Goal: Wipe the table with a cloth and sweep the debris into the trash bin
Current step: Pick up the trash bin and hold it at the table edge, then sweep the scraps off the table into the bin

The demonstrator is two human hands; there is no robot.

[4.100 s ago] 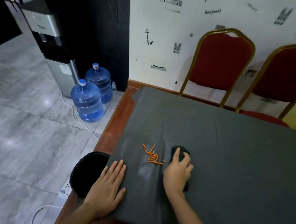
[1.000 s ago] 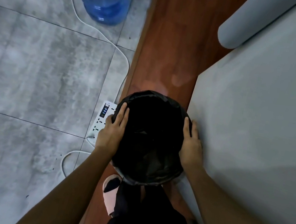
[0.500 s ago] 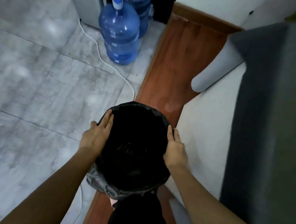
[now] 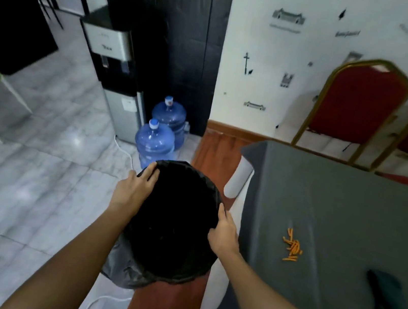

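A round trash bin (image 4: 172,229) lined with a black bag is held up off the floor, left of the table. My left hand (image 4: 135,191) grips its far-left rim and my right hand (image 4: 223,233) grips its right rim. The table (image 4: 349,209) wears a grey cloth. A small pile of orange debris (image 4: 292,246) lies on it, right of the bin. A dark wiping cloth (image 4: 385,303) lies on the table near its right front, with neither hand touching it.
Two blue water jugs (image 4: 157,136) and a water dispenser (image 4: 115,65) stand on the grey tiled floor behind the bin. Two red chairs (image 4: 357,109) stand against the wall beyond the table. A white cable (image 4: 99,303) runs along the floor.
Both hands left the table and cloth and took hold of the bin's rim. The bin has risen from the floor, and the view has lifted toward the table.
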